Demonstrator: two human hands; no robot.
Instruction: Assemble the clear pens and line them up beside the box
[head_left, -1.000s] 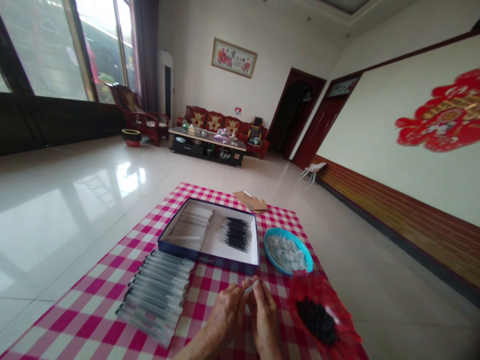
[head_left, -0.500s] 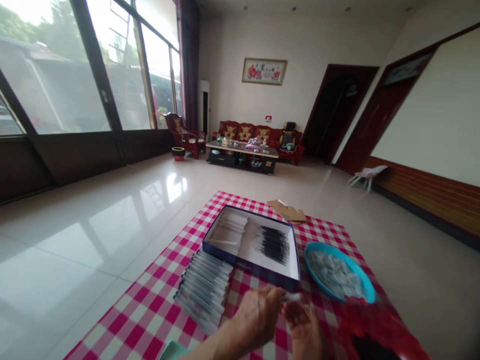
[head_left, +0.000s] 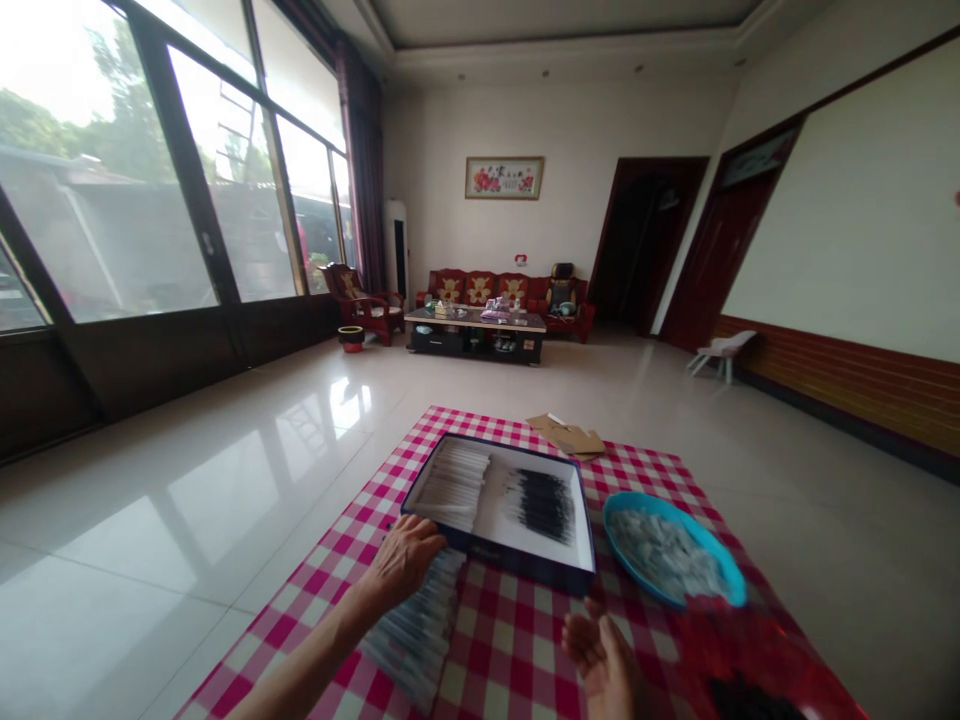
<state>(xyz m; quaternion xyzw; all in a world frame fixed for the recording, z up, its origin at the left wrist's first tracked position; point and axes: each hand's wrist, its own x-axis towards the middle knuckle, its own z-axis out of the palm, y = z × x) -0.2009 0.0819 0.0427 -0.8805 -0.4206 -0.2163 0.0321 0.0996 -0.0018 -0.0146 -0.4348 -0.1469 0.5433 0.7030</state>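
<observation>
My left hand (head_left: pixel 409 552) is over the far end of a row of clear pens (head_left: pixel 416 640), close to the box's near left corner. Its fingers are curled down and pressed together; what they hold, if anything, is hidden. My right hand (head_left: pixel 606 655) is palm up below the box's near right corner, fingers half bent and apart, with nothing visible in it. The shallow dark-blue box (head_left: pixel 517 562) has clear tubes (head_left: pixel 454 485) on its left side and thin black-ended refills (head_left: pixel 546 507) on its right.
A blue oval basket (head_left: pixel 611 545) of small translucent pieces (head_left: pixel 667 550) stands right of the box. A red plastic bag (head_left: pixel 750 655) with dark contents lies at the near right. Flattened cardboard (head_left: pixel 566 437) is behind the box, on the checked tablecloth (head_left: pixel 495 640).
My left hand has left my right hand, where a small whitish piece showed between them, and moved left to the pens. My right hand stays near its place. The view has tilted up.
</observation>
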